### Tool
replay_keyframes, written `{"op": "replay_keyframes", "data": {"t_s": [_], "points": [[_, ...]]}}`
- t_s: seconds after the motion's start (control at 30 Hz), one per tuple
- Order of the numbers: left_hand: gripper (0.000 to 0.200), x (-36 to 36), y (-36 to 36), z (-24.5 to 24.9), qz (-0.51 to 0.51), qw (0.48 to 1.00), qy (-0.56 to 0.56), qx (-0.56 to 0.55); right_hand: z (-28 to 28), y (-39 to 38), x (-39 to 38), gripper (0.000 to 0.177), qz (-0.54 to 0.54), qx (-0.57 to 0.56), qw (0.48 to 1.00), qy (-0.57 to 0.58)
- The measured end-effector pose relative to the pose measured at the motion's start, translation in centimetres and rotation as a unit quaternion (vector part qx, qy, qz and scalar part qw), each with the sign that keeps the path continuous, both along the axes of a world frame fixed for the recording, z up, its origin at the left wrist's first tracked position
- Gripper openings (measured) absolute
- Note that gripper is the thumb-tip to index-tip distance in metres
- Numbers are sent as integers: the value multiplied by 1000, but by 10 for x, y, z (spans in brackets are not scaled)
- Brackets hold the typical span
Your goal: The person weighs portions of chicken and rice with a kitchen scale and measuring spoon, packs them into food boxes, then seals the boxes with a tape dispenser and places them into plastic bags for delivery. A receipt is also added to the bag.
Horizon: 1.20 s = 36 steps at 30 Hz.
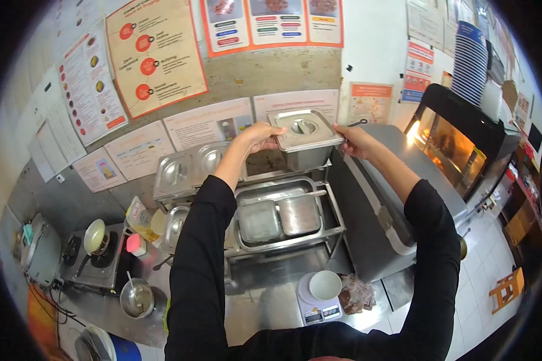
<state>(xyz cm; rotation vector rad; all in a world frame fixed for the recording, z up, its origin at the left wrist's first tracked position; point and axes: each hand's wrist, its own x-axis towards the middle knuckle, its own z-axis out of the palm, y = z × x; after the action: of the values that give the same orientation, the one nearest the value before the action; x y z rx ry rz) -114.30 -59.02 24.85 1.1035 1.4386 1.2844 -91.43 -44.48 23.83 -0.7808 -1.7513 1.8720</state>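
A lidded steel food pan (310, 156) is held between my hands at the back of the steel rack. My left hand (262, 137) grips its left rim, with the thumb on top of the lid (304, 127). On the other side, my right hand (356, 143) closes round the right rim. A dark utensil handle (359, 122) sticks out beside my right hand. Below the pan, a larger steel tray (241, 242) holds two smaller steel pans (259, 221) and a long-handled utensil. Whether the held pan touches the rack is hard to make out.
More lidded pans (174, 171) stand to the left. A grey box-shaped unit (367, 222) stands right. In front are a scale (320, 310) with a white bowl (326, 285) and a plastic bag (356, 295). A stove (96, 271) with a small pan (94, 236) is far left.
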Motion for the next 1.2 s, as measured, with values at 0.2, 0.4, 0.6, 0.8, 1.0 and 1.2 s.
{"op": "replay_keyframes", "data": {"t_s": [0.2, 0.4, 0.6, 0.8, 1.0, 1.2], "points": [[31, -54, -7, -23, 54, 995, 85, -28, -49, 15, -76, 27, 20, 54, 997, -53], [34, -73, -9, -50, 69, 983, 150, -83, -73, 3, -91, 31, 41, 25, 992, -120], [41, -78, 5, -75, 100, 963, 210, -136, -77, -2, -88, 29, 41, 51, 981, -182], [40, -81, 21, -77, 78, 939, 287, -171, -89, 11, -90, 24, 19, 81, 981, -175], [30, -46, 0, -47, 139, 844, 487, -174, -84, -1, -90, 23, -17, 76, 990, -114], [41, 33, -59, -31, 285, 777, 561, -1, -97, 8, -100, 24, -33, 95, 991, -93]]}}
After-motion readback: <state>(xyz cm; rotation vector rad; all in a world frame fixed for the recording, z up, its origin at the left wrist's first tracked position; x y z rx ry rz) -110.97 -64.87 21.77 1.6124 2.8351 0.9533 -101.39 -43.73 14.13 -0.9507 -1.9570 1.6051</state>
